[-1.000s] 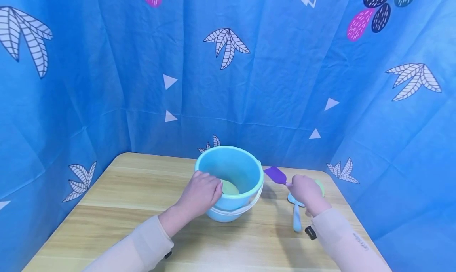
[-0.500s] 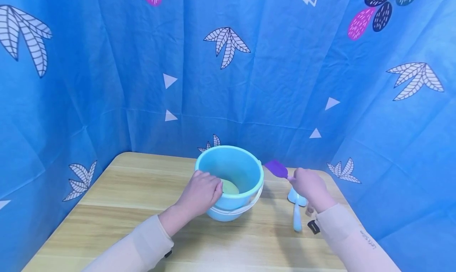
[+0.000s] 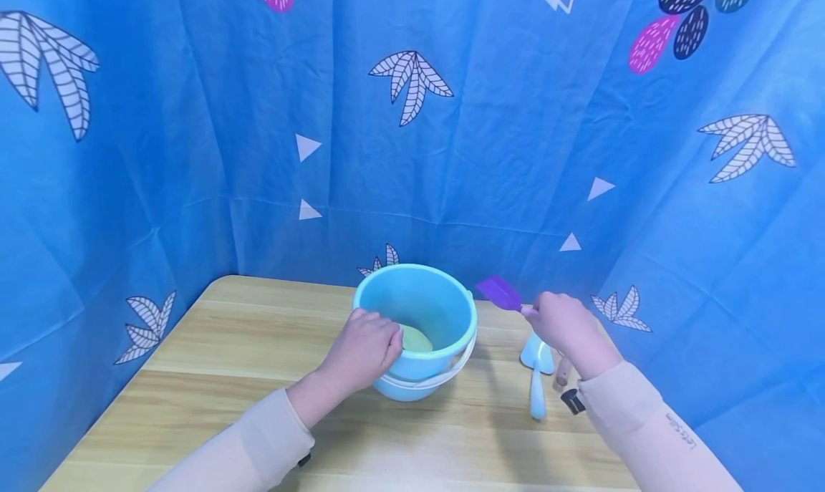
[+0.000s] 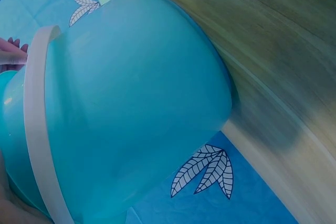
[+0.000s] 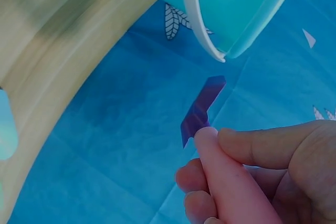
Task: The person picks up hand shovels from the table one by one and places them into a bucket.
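Right hand pinching the pink handle of a purple toy shovel, thumb on one side, fingers curled round the other. Shovel is up off the table, toward its back right corner, blade pointing left at the bucket. Blade just beside the rim, not touching; right wrist view shows the gap.

Left hand grips the bucket rim on the near left side, fingers curled over it. Bucket is light blue, upright, close to the table's back edge, roughly midway between left and right edges. White carry handle hangs down round the near side. Pale green patch inside at the bottom; can't tell if it's a loose item or the base.

Light blue toy shovel lies flat near the table's right edge, handle toward the person. Brownish item just right of it, partly behind the right arm, too covered to identify. Blue leaf-print curtain behind the back edge.
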Tool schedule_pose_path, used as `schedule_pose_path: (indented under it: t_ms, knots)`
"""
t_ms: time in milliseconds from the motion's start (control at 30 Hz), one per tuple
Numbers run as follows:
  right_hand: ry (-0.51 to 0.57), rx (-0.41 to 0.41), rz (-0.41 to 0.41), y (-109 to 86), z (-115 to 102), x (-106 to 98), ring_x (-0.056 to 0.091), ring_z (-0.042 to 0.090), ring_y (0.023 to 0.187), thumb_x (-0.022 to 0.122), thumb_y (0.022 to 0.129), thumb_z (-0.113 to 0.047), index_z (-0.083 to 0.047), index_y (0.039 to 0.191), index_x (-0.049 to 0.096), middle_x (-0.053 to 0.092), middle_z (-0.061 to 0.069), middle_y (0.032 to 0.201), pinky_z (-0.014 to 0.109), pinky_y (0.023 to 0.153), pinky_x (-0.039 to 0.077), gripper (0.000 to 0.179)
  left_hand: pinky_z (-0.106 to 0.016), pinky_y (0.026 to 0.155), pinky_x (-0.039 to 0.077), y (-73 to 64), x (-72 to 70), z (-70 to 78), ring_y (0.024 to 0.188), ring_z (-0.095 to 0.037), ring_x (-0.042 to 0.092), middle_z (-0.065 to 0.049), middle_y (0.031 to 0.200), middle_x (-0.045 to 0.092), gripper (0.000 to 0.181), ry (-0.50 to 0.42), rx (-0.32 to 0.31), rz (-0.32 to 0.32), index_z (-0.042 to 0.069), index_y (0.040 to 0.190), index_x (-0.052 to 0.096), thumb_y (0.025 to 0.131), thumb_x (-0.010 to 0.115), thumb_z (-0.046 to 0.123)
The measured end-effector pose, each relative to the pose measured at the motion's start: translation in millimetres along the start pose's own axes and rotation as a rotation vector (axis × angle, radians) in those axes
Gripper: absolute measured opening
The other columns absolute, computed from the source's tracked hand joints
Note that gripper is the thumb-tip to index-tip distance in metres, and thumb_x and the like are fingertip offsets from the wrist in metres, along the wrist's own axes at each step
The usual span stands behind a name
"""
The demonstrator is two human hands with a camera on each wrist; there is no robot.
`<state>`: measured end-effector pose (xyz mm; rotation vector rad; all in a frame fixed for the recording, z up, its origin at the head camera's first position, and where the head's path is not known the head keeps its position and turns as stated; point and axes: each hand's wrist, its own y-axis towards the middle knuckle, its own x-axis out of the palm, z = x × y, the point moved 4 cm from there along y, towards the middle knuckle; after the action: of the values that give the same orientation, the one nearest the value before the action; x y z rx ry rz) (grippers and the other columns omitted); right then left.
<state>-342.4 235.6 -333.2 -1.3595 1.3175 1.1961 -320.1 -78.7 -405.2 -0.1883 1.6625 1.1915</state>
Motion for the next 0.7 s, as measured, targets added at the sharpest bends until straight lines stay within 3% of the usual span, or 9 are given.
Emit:
schedule_pose_path:
  t_ms: [167, 367, 500, 700]
  knots:
    - [0.005, -0.011, -0.007, -4.0, -4.0, -5.0, 0.051, 0.022, 0.067, 0.053, 0.104, -0.034, 0.0, 0.109, 0.069, 0.058, 0.007, 0.08, 0.04, 0.065, 0.042, 0.038, -0.033, 0.073, 0.036, 0.1, 0.2, 0.3, 0.065, -0.011, 0.04, 0.013, 0.062, 0.042, 0.029, -0.004, 0.013, 0.02, 0.022, 0.071, 0.053, 0.099, 0.048, 0.025]
    - [0.023, -0.038, 0.004, -6.1, -10.2, -11.5, 0.052, 0.021, 0.065, 0.054, 0.103, -0.033, 0.0, 0.108, 0.071, 0.058, 0.005, 0.074, 0.038, 0.062, 0.042, 0.037, -0.034, 0.073, 0.036, 0.1, 0.8, -0.2, 0.065, -0.011, 0.039, 0.013, 0.061, 0.041, 0.029, -0.02, 0.005, 0.019, 0.022, 0.07, 0.052, 0.099, 0.047, 0.024]
    - [0.025, -0.058, 0.015, -7.5, -14.6, -15.7, 0.053, 0.021, 0.064, 0.055, 0.103, -0.033, -0.001, 0.105, 0.072, 0.057, 0.004, 0.072, 0.037, 0.061, 0.042, 0.036, -0.034, 0.073, 0.036, -0.2, 1.1, -0.5, 0.065, -0.011, 0.039, 0.013, 0.061, 0.041, 0.03, -0.018, 0.004, 0.013, 0.022, 0.07, 0.052, 0.099, 0.045, 0.024]
    - [0.04, -0.082, 0.023, -11.2, -24.9, -21.3, 0.042, 0.018, 0.056, 0.054, 0.103, -0.033, -0.008, 0.087, 0.069, 0.04, 0.001, 0.062, 0.035, 0.056, 0.037, 0.034, -0.034, 0.073, 0.036, -0.4, -0.4, 0.0, 0.064, -0.011, 0.039, 0.013, 0.06, 0.04, 0.03, -0.015, 0.011, 0.025, 0.022, 0.069, 0.052, 0.099, 0.045, 0.023]
